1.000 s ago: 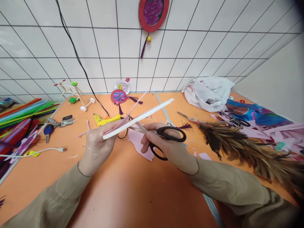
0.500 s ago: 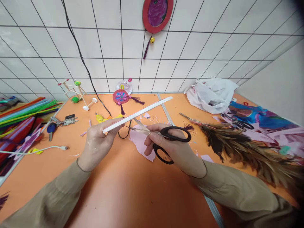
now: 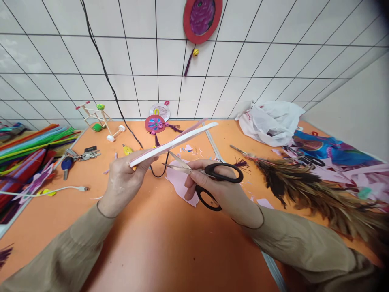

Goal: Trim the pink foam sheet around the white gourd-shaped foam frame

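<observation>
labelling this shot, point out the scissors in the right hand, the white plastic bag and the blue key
scissors (image 3: 223, 172): head view, on the upper black handle loop
white plastic bag (image 3: 270, 123): head view, on its crumpled middle
blue key (image 3: 67, 163): head view, on its blue head

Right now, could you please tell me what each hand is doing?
Left hand: closed, gripping the white-edged board.
Right hand: closed around the black-handled scissors, blades slightly apart.

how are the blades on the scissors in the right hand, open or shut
Open: the scissors in the right hand show two blades spread apart, with a gap between their tips.
</observation>
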